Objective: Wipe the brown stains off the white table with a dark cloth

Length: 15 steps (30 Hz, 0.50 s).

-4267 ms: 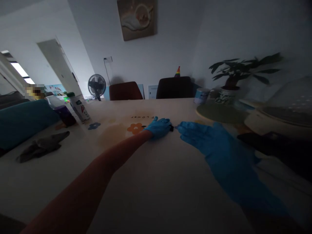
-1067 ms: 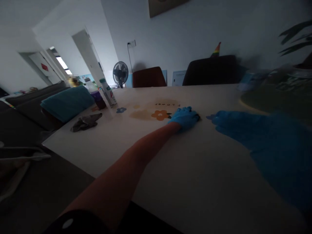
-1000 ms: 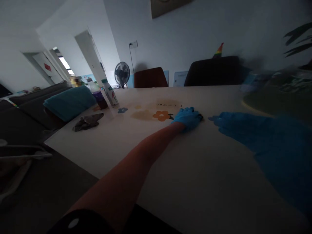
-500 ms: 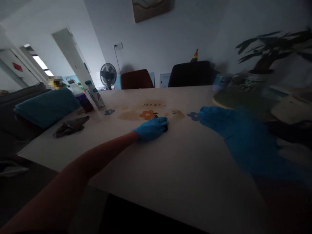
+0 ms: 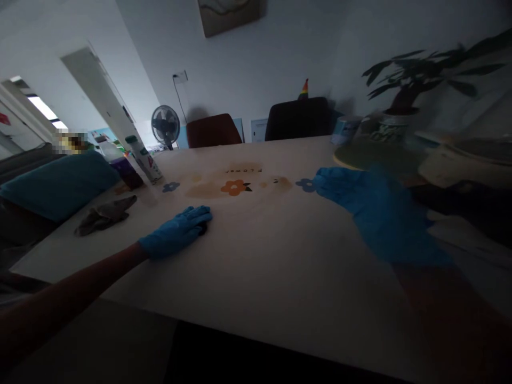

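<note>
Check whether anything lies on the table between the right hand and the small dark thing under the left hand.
Nothing visible does. The left hand rests on the small dark thing; from there to the right hand there is only bare tablecloth with printed flowers. The grey rag and bottles sit off to the left.

The room is dim, with pale walls and a framed picture high on the far one. Past the far edge of the pale, flower-printed worktop stand a reddish-brown chair and a dark chair, with a standing fan towards the far left corner. Off the left edge lies a teal cushion, and a bright ceiling light shows beyond an open door.
</note>
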{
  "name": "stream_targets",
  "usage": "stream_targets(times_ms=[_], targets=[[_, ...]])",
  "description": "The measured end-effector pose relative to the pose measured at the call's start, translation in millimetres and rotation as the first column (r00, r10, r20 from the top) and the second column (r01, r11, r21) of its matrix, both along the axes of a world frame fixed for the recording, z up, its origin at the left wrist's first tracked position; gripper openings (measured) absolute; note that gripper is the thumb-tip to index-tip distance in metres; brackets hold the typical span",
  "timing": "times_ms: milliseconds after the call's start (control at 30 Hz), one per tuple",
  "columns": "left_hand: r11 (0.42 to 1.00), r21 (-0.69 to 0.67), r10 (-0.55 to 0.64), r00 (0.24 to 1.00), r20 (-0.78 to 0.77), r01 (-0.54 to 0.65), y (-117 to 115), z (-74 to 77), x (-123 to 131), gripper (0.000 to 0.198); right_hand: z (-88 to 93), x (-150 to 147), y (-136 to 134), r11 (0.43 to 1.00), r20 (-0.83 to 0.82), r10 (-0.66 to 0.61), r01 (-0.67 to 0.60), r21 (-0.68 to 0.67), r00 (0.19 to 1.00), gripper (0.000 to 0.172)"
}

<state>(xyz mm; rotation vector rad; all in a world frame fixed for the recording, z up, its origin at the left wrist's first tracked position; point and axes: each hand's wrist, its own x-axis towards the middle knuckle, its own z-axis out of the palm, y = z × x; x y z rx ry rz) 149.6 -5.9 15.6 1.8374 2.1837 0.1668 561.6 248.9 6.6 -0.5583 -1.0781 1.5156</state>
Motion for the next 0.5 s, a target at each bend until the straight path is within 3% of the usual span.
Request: stream_targets(times_ms=[100, 233, 367, 500], targets=[[0.999, -0.007, -0.033, 0.999, 0.005, 0.033, 2, -0.8, 11, 0.073, 15.4, -2, -15, 0.998, -0.012, -0.033, 0.032, -0.047, 0.999, 0.052], [0.974, -0.002, -0.227, 0.974, 0.015, 0.227, 20, -3.1, 42, 0.067, 30.2, -6, -24, 0.994, -0.018, -0.074, 0.072, -0.08, 0.997, 0.048], [0.898, -0.006, -0.439, 0.898, 0.043, 0.439, 54, -4.7, 86, 0.065, 30.0, -5, -22, 0.989, 0.024, -0.122, 0.124, -0.084, 0.992, 0.062], [0.787, 0.047, -0.616, 0.784, 0.072, 0.615, 97, -10.6, 137, 0.069, 23.9, 1, -15, 0.991, 0.036, -0.13, 0.131, -0.019, 0.991, 0.065]])
